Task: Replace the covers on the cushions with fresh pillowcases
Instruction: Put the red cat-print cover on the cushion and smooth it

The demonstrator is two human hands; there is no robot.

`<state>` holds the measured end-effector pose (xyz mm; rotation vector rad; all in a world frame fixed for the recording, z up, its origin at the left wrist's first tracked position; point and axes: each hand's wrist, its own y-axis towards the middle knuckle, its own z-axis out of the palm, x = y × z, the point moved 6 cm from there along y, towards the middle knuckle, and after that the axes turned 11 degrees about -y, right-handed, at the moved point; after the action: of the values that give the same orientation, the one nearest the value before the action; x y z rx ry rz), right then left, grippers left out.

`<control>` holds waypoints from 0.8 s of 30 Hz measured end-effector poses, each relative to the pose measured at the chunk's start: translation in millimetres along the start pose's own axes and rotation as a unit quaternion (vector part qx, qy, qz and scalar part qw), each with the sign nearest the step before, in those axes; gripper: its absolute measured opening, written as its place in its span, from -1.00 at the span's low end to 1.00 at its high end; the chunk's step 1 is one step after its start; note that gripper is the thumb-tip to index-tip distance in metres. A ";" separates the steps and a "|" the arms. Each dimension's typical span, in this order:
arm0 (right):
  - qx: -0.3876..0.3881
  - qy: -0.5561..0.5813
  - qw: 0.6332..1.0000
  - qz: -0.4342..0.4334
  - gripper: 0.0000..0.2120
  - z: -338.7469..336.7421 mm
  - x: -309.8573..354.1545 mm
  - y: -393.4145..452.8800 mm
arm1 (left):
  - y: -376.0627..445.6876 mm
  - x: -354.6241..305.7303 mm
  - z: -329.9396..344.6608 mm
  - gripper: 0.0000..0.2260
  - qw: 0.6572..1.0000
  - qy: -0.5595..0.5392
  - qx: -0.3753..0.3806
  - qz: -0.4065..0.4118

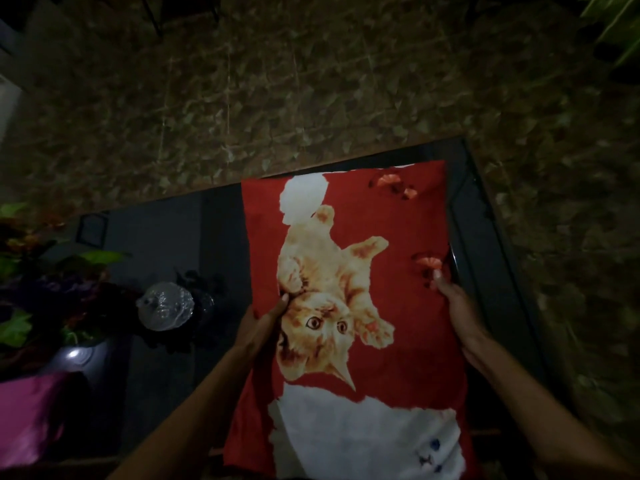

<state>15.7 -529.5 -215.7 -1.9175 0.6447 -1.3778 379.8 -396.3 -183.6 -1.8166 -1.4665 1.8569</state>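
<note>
Two hands on cushion (349, 306) edges

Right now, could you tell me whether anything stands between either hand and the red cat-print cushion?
Nothing visible does. The left hand grips the red cat-print cushion at its left edge and the right hand holds its right edge. The glass ornament sits apart, to the left.

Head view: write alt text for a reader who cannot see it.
Two hands hold a red cushion, printed with an orange kitten and a white cat, over a dark glass table; the left hand grips its left edge, the right hand its right edge. The room is dim, and a glass ornament and a flower arrangement stand at left.
</note>
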 end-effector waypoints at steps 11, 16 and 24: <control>0.045 -0.091 0.995 -0.012 -0.46 12.9 44.0 -48.5 | -26.0 -18.4 16.8 0.02 0.997 0.057 -0.047 0.011; 0.015 -0.064 0.996 -0.068 -0.81 5.0 84.8 -66.7 | -38.4 -27.5 34.6 0.03 0.998 0.051 -0.040 0.010; -0.099 -0.243 0.921 -0.288 -0.65 2.9 235.2 -175.0 | -79.2 -117.0 82.0 -0.12 0.997 0.008 0.070 0.018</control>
<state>93.8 -586.2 61.1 -2.6240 -0.0405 -1.0990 301.6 -479.2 -66.6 -1.7987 -1.2722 1.9045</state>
